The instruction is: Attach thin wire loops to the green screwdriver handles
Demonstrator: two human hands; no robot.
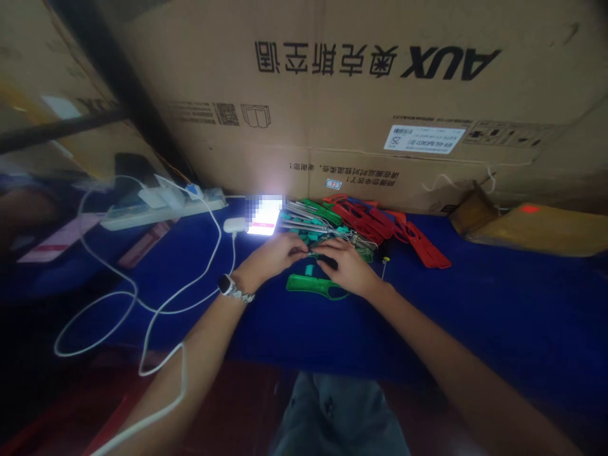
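My left hand [273, 254], with a metal watch [231, 288] on its wrist, and my right hand [346, 266] meet over the blue cloth [475, 304]. Both are closed in a pinch on a small dark and metal part [317, 254] held between their fingertips; I cannot make out what it is. A green plastic handle piece [311, 285] lies just under my right hand. Behind my hands is a heap of green plastic pieces with metal rods [313, 221] and a heap of red plastic pieces [380, 225].
A lit phone [264, 215] lies behind my left hand. A white power strip [161, 206] with plugs and looping white cables [118, 297] is at the left. Large cardboard boxes [361, 95] wall the back. A brown padded envelope [536, 228] lies at the right.
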